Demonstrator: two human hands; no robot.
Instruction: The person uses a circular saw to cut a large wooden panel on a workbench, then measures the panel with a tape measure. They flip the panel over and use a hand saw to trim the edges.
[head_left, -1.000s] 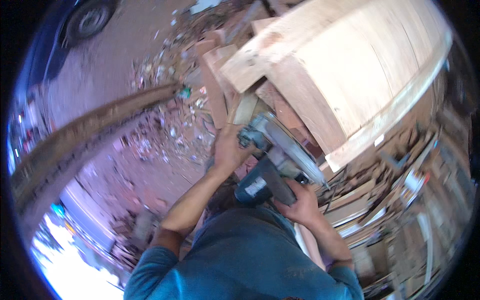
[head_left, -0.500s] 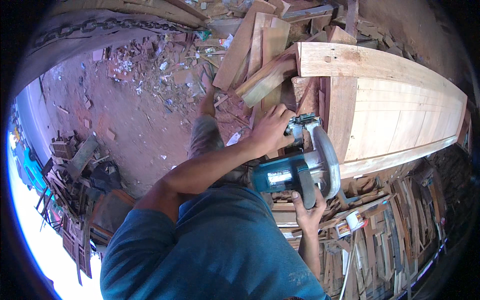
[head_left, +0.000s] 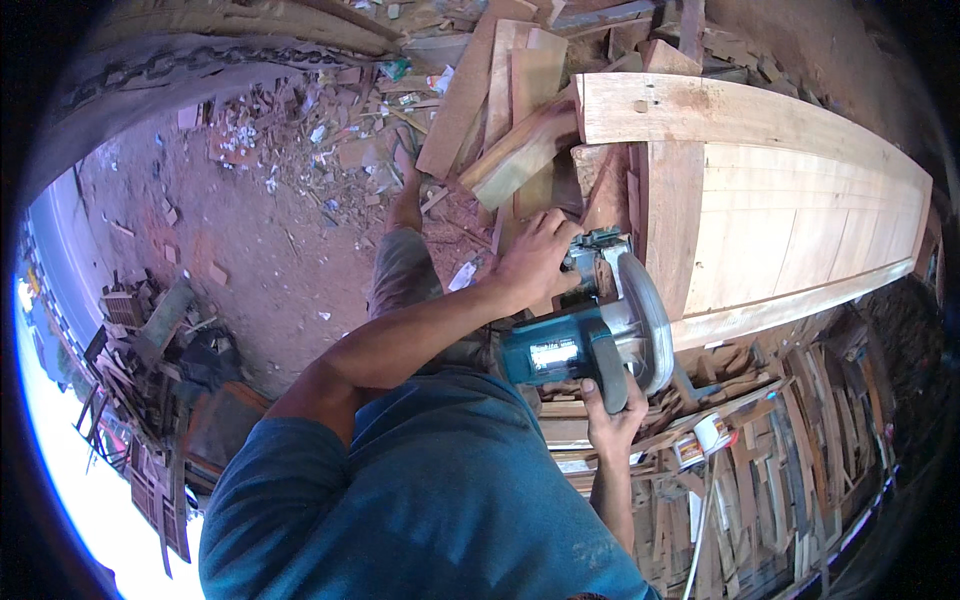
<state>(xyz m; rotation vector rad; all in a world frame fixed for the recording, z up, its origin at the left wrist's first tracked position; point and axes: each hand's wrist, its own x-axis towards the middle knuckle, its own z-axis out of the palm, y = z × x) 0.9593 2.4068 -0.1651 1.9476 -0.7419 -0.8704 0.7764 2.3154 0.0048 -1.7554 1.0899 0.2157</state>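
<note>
A teal and grey circular saw (head_left: 552, 345) is in front of my body, beside the near-left corner of a pale wooden panel door (head_left: 676, 225). My left hand (head_left: 538, 262) is closed on the far part of the saw, by its metal base. My right hand (head_left: 613, 420) wraps the black rear handle, thumb on its near side. The silver blade guard (head_left: 652, 325) faces right, toward the door's lower left end. The blade's cutting edge is hidden, so I cannot tell whether it touches the wood.
Loose planks (head_left: 520, 160) lean together beyond my left hand. Scraps litter the dirt floor (head_left: 300, 270). Stacked wood strips (head_left: 770, 480) lie at the right, with a white container (head_left: 711, 434) on them. A scrap heap (head_left: 165, 350) stands at the left.
The door and nearby planks have shifted slightly left and up in view, and the saw a little left. Both my hands keep their hold on it.
</note>
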